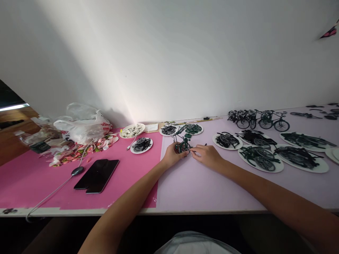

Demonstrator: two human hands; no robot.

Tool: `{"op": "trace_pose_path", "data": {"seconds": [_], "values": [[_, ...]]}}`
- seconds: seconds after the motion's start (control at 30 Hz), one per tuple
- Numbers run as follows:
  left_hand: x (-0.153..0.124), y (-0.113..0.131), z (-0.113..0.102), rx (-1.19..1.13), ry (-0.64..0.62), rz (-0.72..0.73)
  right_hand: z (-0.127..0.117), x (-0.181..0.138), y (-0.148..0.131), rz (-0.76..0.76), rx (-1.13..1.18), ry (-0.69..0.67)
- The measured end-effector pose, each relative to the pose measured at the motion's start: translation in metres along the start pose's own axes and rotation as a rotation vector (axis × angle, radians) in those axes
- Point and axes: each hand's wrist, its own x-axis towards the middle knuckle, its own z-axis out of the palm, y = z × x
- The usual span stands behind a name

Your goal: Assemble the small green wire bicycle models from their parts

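Note:
A dark green miniature bicycle [188, 136] stands tilted over the lilac part of the table in front of me. My left hand [172, 155] is closed round its lower side, fingers on a wheel. From the right, my right hand [208, 155] pinches a thin dark rod [206, 144] whose near end reaches the lower part of the bicycle. What kind of rod it is, I cannot make out. Behind the bicycle are two white plates, one with black wheels [168, 130], the other with green parts [194, 129].
Several plates of bicycle parts [261, 158] lie at the right, with assembled miniature bicycles [274, 120] behind them. On the pink side are a plate of black parts [141, 145], a bowl of pale pieces [132, 131], two phones [96, 175], a cable puck [77, 171] and a plastic bag [83, 125].

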Motion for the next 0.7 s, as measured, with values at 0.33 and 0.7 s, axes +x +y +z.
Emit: {"op": "trace_pose_path", "data": {"seconds": [0.33, 0.7], "values": [[0.000, -0.004, 0.000, 0.046, 0.013, 0.017, 0.000, 0.000, -0.001, 0.054, -0.025, -0.104], [0.004, -0.015, -0.001, 0.117, 0.069, 0.053, -0.007, 0.001, -0.007, 0.216, 0.027, -0.217]]}}
